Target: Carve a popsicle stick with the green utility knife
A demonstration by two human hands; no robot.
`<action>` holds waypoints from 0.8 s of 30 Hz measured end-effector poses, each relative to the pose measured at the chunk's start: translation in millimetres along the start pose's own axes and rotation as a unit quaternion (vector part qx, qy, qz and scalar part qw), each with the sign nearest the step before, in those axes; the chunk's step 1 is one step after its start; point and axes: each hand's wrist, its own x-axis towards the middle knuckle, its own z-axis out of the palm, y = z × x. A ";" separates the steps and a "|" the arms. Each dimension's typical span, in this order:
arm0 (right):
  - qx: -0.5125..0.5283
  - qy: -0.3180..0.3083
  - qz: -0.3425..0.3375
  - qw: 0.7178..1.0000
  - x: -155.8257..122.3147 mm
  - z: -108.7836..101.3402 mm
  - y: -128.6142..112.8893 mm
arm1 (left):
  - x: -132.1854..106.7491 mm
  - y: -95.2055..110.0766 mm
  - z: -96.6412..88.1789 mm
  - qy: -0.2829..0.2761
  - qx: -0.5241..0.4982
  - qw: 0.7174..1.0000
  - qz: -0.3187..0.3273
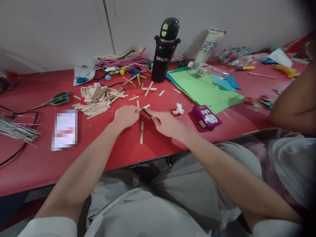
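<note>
At the middle of the red table [118, 153] — stick and tool, end to end

Left hand [127, 116]: fingers curled nearly closed, stick [145, 107] apparently pinched between thumb and finger. Right hand [166, 122]: closed round a thin dark tool [146, 112], index finger laid along it, tip right by the stick. Touching or just apart — cannot tell. Kind of tool: too small to make out.

Stick sits between the two hands, by the left fingertips; second stick [137, 104] close by, whether joined unclear. Nearer the table edge, a slotted stick [141, 137] lies alone, dark slot or mark at its middle. Pile [98, 102] beyond the left hand.

Handling, by judgement: thin wood, very light, fairly stiff, not slippery. Likely to split along the grain or snap if pressed mid-length. Best hold: flat faces, near one end, skin clear of the tool's tip.
</note>
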 end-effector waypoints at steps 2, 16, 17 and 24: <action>-0.002 -0.005 0.002 1.000 -0.5 -1.4 -1.5 | -0.8 0.5 -0.3 0.000 0.002 1.000 -0.001; -0.011 -0.002 -0.022 1.000 -3.3 2.5 2.3 | -0.4 -0.8 0.1 0.001 -0.006 1.000 0.000; 0.008 0.006 -0.021 1.000 -3.5 3.6 4.2 | -0.4 -0.9 -0.2 0.000 -0.008 1.000 -0.002; 0.060 0.027 -0.017 0.998 -2.2 6.0 9.7 | -0.8 0.3 -2.0 -0.007 -0.006 1.000 -0.004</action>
